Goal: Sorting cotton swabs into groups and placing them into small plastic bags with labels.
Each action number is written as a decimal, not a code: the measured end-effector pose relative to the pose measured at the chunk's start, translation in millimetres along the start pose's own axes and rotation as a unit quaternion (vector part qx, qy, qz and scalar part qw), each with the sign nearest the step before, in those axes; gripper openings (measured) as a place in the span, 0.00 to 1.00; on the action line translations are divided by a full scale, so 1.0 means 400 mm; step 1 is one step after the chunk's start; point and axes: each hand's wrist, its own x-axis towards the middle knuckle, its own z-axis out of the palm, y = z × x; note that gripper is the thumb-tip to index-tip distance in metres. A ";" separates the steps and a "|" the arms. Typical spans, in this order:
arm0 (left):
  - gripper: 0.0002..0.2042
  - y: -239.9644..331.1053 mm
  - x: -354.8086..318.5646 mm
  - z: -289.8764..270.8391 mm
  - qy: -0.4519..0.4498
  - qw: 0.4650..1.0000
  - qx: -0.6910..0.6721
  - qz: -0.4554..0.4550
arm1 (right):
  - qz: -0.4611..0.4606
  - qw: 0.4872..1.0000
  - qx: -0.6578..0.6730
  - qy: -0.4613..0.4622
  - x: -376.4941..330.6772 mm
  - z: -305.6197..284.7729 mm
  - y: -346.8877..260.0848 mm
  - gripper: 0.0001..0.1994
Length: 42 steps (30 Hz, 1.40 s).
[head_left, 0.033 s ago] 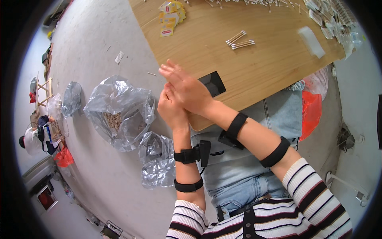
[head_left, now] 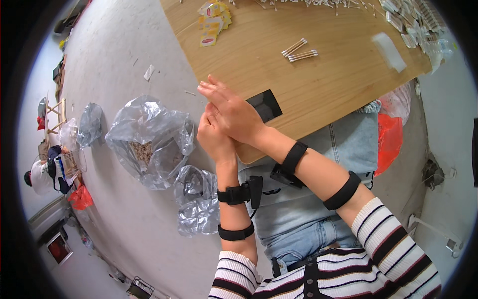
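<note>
My right hand lies across my left hand, palms together, at the near left corner of the wooden table. The right fingers are stretched out toward the far left. Of the left hand, the back and thumb show; its fingers are mostly behind the right hand. Whether anything lies between the palms is hidden. Just right of the hands, a dark flat rectangular object rests on the tabletop. Two small bunches of cotton swabs lie farther off, and several yellow-and-white cards overlap at the far left.
Loose swabs spread along the table's far edge, with clear packets at the far right beside a whitish plastic piece. Grey plastic bags stand on the floor to the left. A red bag hangs at the right.
Both hands stay pressed together; my right hand and forearm have shifted very slightly left. Nothing else has visibly moved.
</note>
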 end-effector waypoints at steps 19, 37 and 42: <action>0.19 0.119 -0.030 0.030 0.000 0.955 0.092 0.280 | -0.055 0.941 -0.333 -0.002 0.023 -0.459 0.199 0.27; 0.27 0.147 -0.142 0.269 -0.187 0.882 0.214 0.376 | 0.159 0.958 -0.232 0.064 0.238 -0.573 0.392 0.28; 0.25 0.146 -0.140 0.277 -0.177 0.893 0.160 0.383 | 0.173 0.957 -0.206 0.111 0.258 -0.587 0.452 0.26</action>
